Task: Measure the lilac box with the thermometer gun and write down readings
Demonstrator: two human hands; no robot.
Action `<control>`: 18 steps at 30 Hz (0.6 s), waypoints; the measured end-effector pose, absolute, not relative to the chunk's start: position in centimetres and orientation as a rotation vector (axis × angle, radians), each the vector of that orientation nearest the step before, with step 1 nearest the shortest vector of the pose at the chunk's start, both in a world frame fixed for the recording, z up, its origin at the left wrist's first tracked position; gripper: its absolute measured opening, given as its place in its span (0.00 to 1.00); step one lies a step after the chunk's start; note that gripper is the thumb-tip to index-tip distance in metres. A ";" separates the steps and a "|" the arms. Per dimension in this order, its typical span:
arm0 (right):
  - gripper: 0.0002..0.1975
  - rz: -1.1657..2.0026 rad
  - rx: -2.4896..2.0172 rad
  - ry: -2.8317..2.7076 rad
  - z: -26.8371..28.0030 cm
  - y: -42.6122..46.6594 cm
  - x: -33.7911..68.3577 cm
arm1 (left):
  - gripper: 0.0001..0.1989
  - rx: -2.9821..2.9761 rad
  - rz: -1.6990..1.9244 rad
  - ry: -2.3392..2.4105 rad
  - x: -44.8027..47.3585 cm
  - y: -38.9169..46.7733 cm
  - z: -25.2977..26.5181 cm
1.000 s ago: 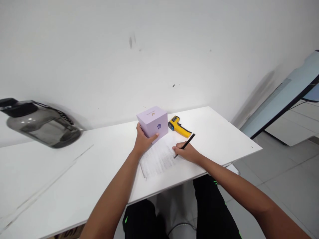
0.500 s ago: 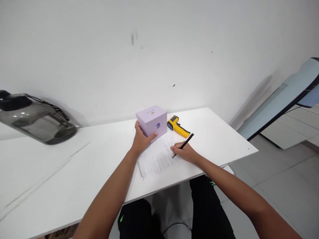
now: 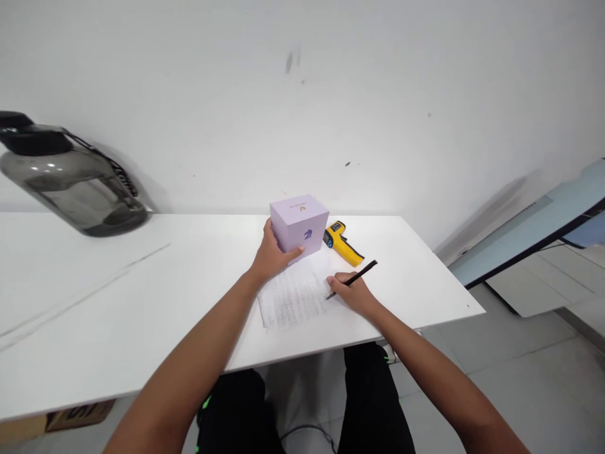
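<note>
My left hand (image 3: 276,252) grips a lilac box (image 3: 302,230) by its left side, the thumb lying across the front face. The box stands at the far edge of a sheet of paper (image 3: 290,299) covered in rows of marks too blurred to read. A black pen (image 3: 362,273) is pinched in my right hand (image 3: 352,291), its tip at the right part of the sheet. Just right of the box lies a yellow infrared thermometer (image 3: 344,244), its handle pointing toward my right hand.
A large grey translucent bottle (image 3: 82,183) with a black lid stands on the white table (image 3: 155,309) at the left. Behind the table rises a white wall (image 3: 227,113). Past the right edge is a pale blue panel (image 3: 529,221). A cardboard box (image 3: 80,414) shows under the table.
The camera view has tilted and shifted a little, so everything sits differently in the frame. Both hands keep their holds on the box and the pen.
</note>
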State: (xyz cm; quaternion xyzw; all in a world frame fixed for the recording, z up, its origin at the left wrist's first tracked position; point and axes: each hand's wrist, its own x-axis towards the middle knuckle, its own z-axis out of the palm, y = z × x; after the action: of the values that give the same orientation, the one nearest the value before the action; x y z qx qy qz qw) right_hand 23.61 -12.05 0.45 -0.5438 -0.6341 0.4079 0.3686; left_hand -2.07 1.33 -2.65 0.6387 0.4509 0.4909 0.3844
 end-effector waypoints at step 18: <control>0.30 0.784 -1.424 -1.595 1.5 -12.0 24.3 | 0.72 1.600 1.361 1.111 -1.8 1.7 -3.3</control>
State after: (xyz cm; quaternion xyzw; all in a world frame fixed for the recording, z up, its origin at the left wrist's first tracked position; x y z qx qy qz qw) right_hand 24.28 -11.99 1.47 -0.5677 -0.6360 0.3126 0.4189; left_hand -1.78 1.65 -3.26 0.6246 0.4339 0.5312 0.3735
